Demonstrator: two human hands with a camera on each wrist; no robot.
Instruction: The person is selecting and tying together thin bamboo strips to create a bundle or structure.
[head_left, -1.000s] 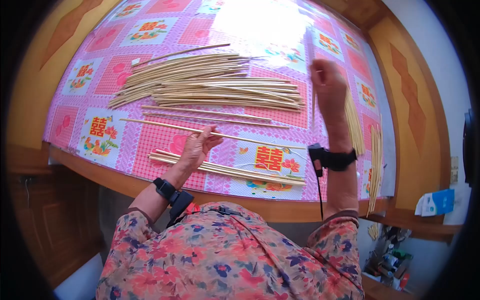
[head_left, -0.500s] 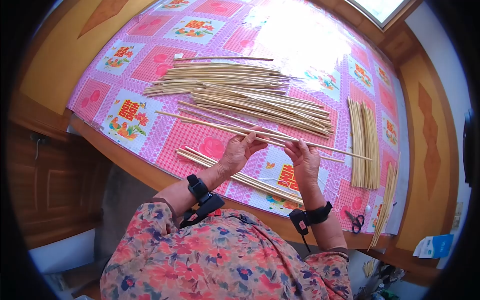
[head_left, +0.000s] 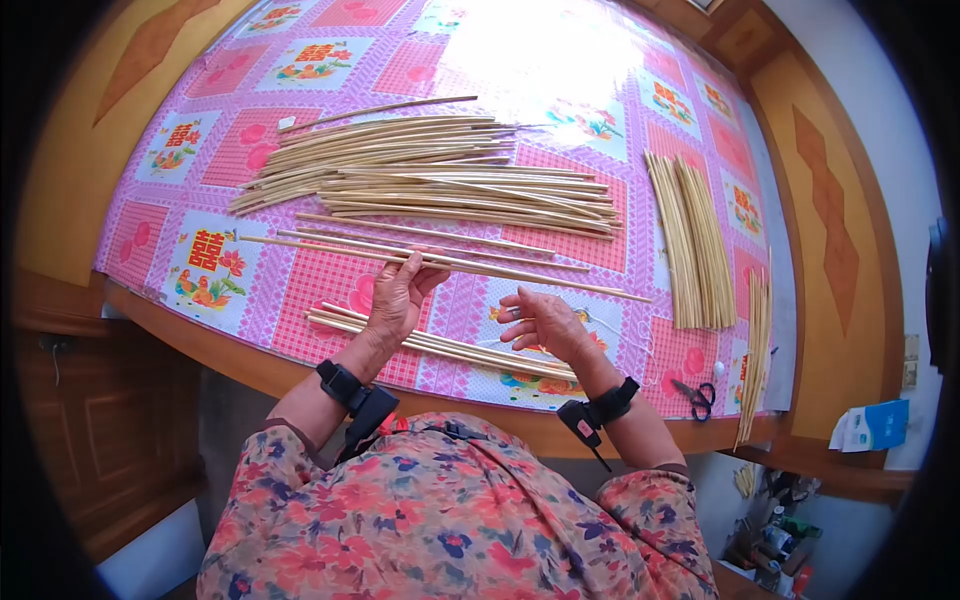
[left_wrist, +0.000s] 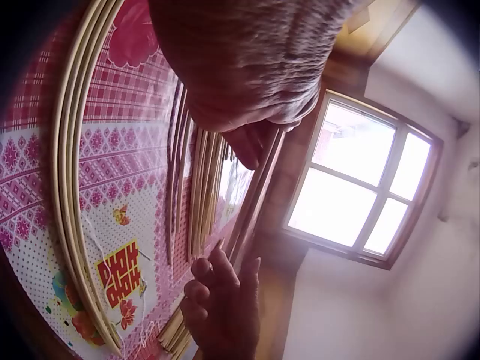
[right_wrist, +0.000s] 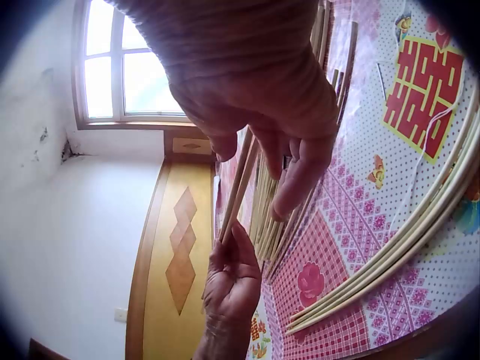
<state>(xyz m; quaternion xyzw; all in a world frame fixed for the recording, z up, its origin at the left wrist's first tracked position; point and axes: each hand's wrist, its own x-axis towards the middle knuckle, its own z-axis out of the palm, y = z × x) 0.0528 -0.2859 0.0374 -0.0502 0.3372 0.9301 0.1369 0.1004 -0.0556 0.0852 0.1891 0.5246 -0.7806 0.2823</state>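
Observation:
Thin pale sticks (head_left: 560,281), two of them side by side, are pinched between the thumb and fingers of my left hand (head_left: 397,298). They stretch out to both sides above the tablecloth. My right hand (head_left: 550,325) hovers just below their right part in the head view, fingers loosely bent and holding nothing. From the right wrist, the two sticks (right_wrist: 238,191) run from the left hand (right_wrist: 232,289) up behind the right fingers. Several thicker sticks (head_left: 480,352) lie together along the front of the table, under both hands.
A wide pile of sticks (head_left: 470,200) lies beyond the hands, with loose sticks (head_left: 500,240) before it. Upright bundles (head_left: 690,245) are on the right, more sticks (head_left: 755,360) at the right edge. Dark-handled scissors (head_left: 697,400) lie near the front. The tablecloth (head_left: 330,265) is pink patterned.
The right hand came down from the upper right to the sticks, then released them and drew slightly back. The left hand held one stick a second ago and now holds two.

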